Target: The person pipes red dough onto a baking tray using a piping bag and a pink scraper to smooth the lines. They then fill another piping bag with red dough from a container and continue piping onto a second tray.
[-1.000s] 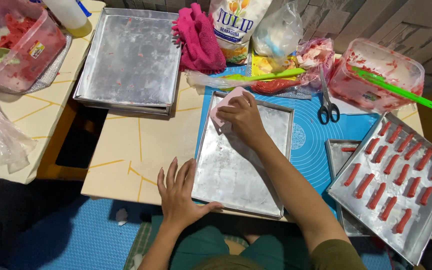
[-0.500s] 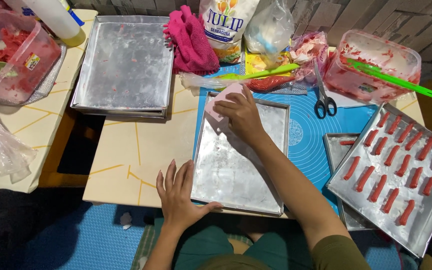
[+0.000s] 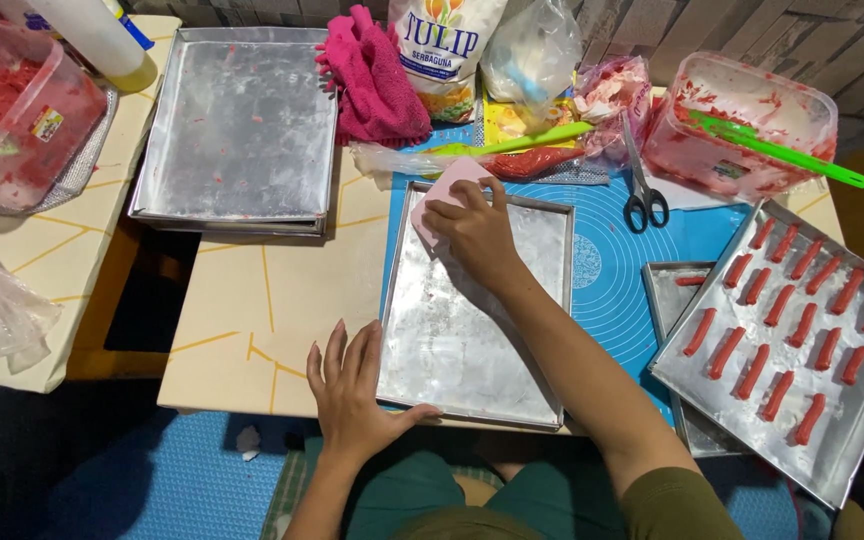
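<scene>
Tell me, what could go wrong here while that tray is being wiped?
The tray overhangs the table's near edge, steadied only by the left hand; a hard push from the right hand with its pink pad might tip it. The filled tray also juts past the edge and could get knocked.

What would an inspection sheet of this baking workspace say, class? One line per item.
Surface: cream low table with a blue mat.
Job's things: empty metal tray; pink pad under the right hand.
Clutter: stacked trays, pink cloth, scissors, tray of red sticks, tub with green spatula.
Hands: left hand flat at the tray's near corner; right hand pressing the pad.
Cables: nothing seen.
Surroundings: blue floor mat.
</scene>
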